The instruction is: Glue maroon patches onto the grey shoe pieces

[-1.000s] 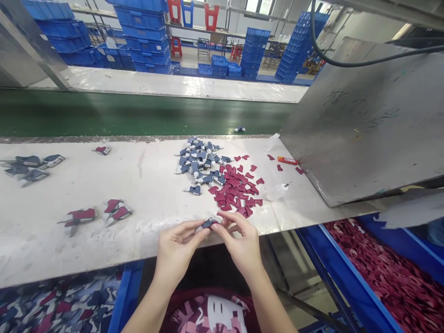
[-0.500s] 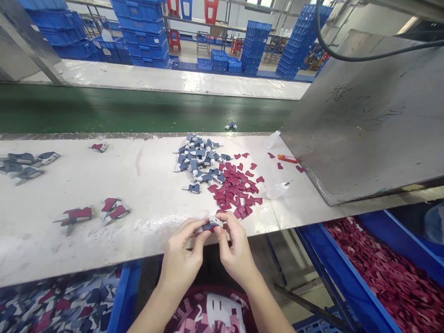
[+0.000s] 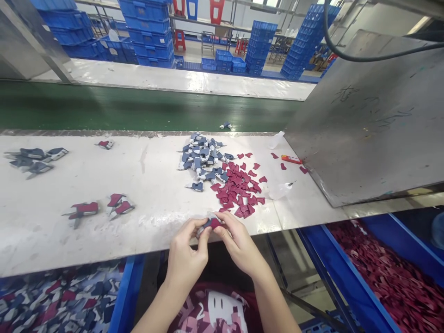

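Over the front edge of the white table (image 3: 156,226), both hands pinch one small blue, grey and dark red part (image 3: 212,223). My left hand (image 3: 189,247) grips its left side, and the fingers of my right hand (image 3: 237,238) close on its right side, where a dark red face shows. Beyond them lies a pile of blue and white parts (image 3: 203,155). Touching that pile on the right is a heap of flat dark red pieces (image 3: 237,185). Several assembled parts with red faces (image 3: 120,206) rest to the left.
A green belt (image 3: 138,113) runs behind the table, carrying one small part (image 3: 225,125). At right stand a metal panel (image 3: 374,125), an orange cutter (image 3: 291,159) and a clear bottle (image 3: 280,190). Blue bins hold mixed parts (image 3: 58,300) at lower left and red pieces (image 3: 391,282) at lower right.
The held part has turned, so its dark red face shows more. The small part on the belt has moved left relative to the table. The whole view has shifted slightly.
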A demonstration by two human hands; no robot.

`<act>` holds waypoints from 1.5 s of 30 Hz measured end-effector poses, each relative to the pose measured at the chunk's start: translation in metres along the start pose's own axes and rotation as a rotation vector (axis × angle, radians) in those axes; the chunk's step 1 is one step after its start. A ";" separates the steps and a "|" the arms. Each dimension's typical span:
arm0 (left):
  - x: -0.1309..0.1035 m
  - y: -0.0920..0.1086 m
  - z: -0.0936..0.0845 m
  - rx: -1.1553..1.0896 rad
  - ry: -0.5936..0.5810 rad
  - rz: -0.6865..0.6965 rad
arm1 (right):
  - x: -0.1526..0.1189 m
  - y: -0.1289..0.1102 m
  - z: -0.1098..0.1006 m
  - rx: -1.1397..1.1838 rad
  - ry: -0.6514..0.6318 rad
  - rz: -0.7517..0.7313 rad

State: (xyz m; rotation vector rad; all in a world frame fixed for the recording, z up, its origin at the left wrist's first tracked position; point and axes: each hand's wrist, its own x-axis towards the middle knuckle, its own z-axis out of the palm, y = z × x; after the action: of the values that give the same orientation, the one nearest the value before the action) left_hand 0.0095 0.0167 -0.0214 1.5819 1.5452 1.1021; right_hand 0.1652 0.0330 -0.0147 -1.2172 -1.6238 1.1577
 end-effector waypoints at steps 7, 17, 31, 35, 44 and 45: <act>-0.004 0.010 0.000 0.113 0.067 0.219 | 0.001 0.002 0.023 0.225 0.101 0.109; 0.001 0.001 -0.004 0.059 -0.007 0.291 | 0.006 0.002 0.026 0.366 0.222 0.185; 0.002 -0.004 -0.009 0.020 0.000 0.264 | 0.003 -0.010 0.027 0.432 0.254 0.253; 0.001 -0.005 -0.014 -0.179 -0.114 0.116 | 0.002 -0.011 0.029 0.504 0.249 0.260; 0.008 -0.002 -0.008 -0.502 -0.049 -0.266 | 0.006 -0.005 0.028 0.309 0.207 0.090; 0.009 -0.002 -0.009 -0.503 -0.060 -0.279 | 0.006 -0.003 0.029 0.241 0.210 0.070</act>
State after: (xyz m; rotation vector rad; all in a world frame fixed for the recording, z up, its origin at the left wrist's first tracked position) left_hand 0.0005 0.0252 -0.0180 1.0189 1.2712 1.1574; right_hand 0.1358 0.0325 -0.0196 -1.2020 -1.2570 1.1872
